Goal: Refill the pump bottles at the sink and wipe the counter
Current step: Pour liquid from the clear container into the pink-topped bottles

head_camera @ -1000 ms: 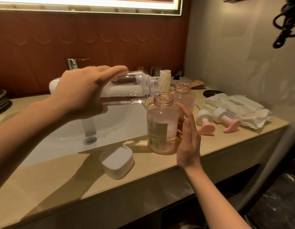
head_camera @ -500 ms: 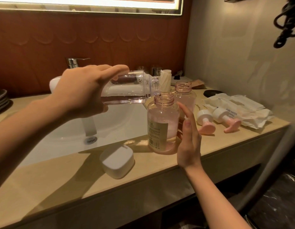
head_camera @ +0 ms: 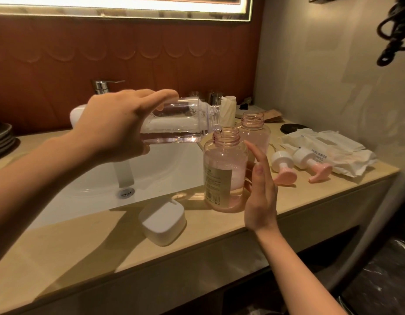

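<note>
1. Head view, change. The left grip [head_camera: 119, 128] is clasped round the clear bottle [head_camera: 181, 123], which is held nearly on its side. Against a second ago, the bottle's mouth has dipped slightly and edged toward the right grip [head_camera: 261, 189]. It now sits over the neck of the front pink bottle [head_camera: 222, 178].
2. Head view, right grip. It is released, fingers straight, upright at the front pink bottle's right side, placed as before.
3. Meaning. The pour appears to be reaching the neck, and foam tops the pale liquid in the partly filled bottle. This is judged to be the first refill, under way.
   - The second pink bottle [head_camera: 258, 130], just beyond the right grip, stands uncapped.
   - The near pump head [head_camera: 284, 169] and far pump head [head_camera: 315, 164] lie on the bench [head_camera: 83, 258], right of that grip.
   - Capping and wiping are not yet done.
4. Hard to make out.
   - The stream itself is too faint to confirm.
   - Whether the right grip touches the bottle, or has fingers behind it, cannot be told.
   - The left grip's fingertips are hidden under the clear bottle.
5. Cut off.
   - The plates [head_camera: 1, 137], far left of the left grip.
   - The dark cord [head_camera: 392, 30], high above the right grip.
</note>
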